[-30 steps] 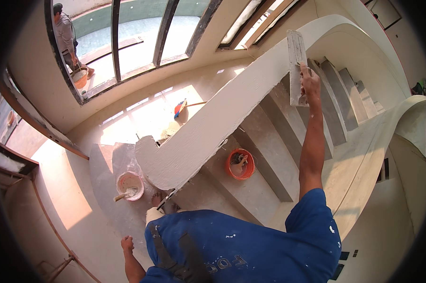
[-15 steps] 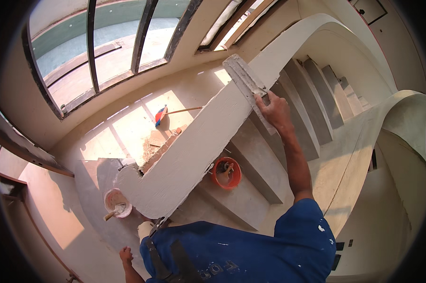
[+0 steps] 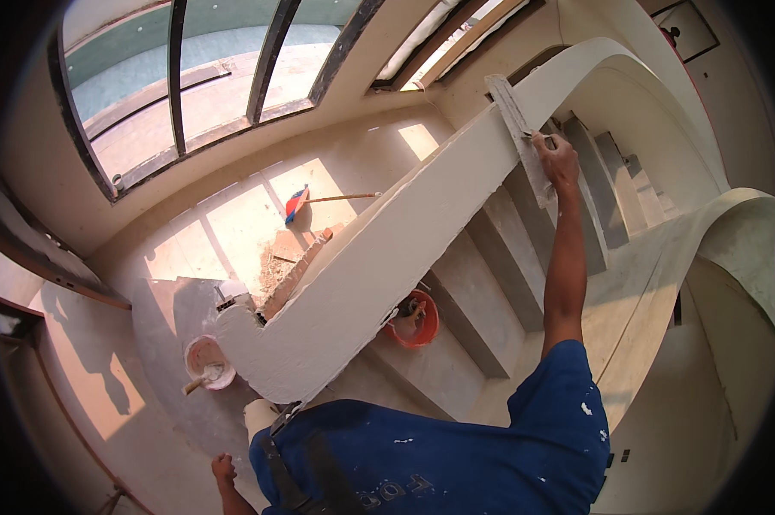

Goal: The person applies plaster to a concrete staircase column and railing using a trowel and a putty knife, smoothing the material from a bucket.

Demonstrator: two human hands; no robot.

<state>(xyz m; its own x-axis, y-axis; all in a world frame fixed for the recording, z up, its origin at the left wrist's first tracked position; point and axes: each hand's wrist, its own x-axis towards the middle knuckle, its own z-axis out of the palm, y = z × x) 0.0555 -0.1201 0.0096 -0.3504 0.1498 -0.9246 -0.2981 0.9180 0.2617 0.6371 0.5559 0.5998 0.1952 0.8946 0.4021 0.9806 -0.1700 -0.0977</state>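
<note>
A curving staircase (image 3: 434,371) is rising toward the upper right, and a pale, smooth-coated balustrade (image 3: 387,262) is running diagonally along its left side. A long plastering trowel (image 3: 513,116) is lying crosswise over the balustrade's upper stretch, one end reaching the far edge, the other overhanging the steps. An orange-red bucket (image 3: 430,332) is standing on a step, partly hidden by the balustrade, well apart from the trowel. The right hand (image 3: 559,160) is gripping the trowel, its fingers curling closed around the mostly hidden handle; the blade is extending just to their left. The left hand (image 3: 223,468) is hanging low, well away from the trowel, its fingers bending inward; how tightly, I cannot tell.
</note>
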